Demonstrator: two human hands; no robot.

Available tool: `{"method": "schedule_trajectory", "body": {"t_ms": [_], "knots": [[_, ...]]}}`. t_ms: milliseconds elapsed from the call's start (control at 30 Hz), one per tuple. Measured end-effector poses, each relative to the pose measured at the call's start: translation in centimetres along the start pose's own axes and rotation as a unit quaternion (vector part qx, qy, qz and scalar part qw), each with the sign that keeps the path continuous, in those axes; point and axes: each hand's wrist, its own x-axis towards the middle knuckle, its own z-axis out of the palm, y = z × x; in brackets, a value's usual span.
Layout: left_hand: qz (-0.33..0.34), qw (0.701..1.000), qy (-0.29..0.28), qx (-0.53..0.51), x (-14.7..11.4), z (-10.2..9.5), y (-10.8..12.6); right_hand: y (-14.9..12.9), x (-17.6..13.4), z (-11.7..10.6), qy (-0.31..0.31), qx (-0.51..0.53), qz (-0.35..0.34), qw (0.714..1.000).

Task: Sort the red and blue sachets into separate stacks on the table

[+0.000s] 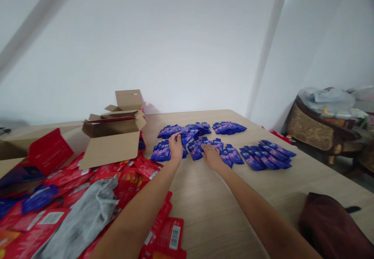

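Note:
Blue-purple sachets lie in overlapping rows on the table (193, 196). With its fingers pinched, my left hand (175, 148) holds the edge of one blue sachet (189, 135) over the middle of the rows. My right hand (210, 156) rests on a group of sachets (195, 149), fingers laid out over them. Left of my left hand is another fanned group (161, 151). Further right lie a loose pair (234, 154), a fanned row (267, 155) and a row at the back (229, 128).
Red packets (125, 185) heap up at the left, with a grey cloth (84, 220) on top. Open cardboard boxes (112, 146) stand behind them. At the front right is a dark red bag (333, 227). Beyond the table stands an armchair (314, 128) piled with plastic bags.

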Motion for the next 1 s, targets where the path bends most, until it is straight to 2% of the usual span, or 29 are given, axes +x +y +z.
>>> {"method": "schedule_trajectory", "body": {"t_ms": [167, 267, 367, 500, 567, 667, 800, 900, 1000], "knots": [[-0.002, 1.0, -0.005, 0.001, -0.8, -1.1, -0.8, -1.3, 0.2, 0.2, -0.039, 0.003, -0.017, 0.999], [0.008, 1.0, -0.016, 0.015, -1.3, -1.0, -0.7, -1.4, 0.0, 0.2, -0.046, -0.002, -0.02, 0.999], [0.019, 0.998, -0.042, 0.053, -2.0, 0.4, -0.2, -0.8, -0.5, -0.5, -0.007, -0.004, -0.003, 1.0], [0.026, 0.989, -0.091, 0.112, -3.6, 3.5, 0.3, 1.7, -2.5, -2.4, 0.049, -0.027, 0.083, 0.995], [0.029, 0.985, -0.116, 0.123, -4.8, 4.8, 0.3, 3.4, -4.1, -3.1, 0.05, -0.05, 0.129, 0.989], [0.031, 0.978, -0.157, 0.137, -6.8, 5.8, 0.1, 5.4, -6.3, -3.2, 0.012, -0.078, 0.169, 0.983], [0.081, 0.952, -0.208, 0.209, -8.7, 5.5, 0.3, 6.0, -8.3, -2.6, -0.024, -0.089, 0.174, 0.98], [0.133, 0.925, -0.24, 0.264, -9.4, 4.6, 1.3, 5.4, -9.2, -2.9, -0.018, -0.091, 0.162, 0.982], [0.19, 0.909, -0.268, 0.255, -10.4, 4.0, 2.9, 4.9, -9.7, -3.7, 0.006, -0.082, 0.158, 0.984]]}}
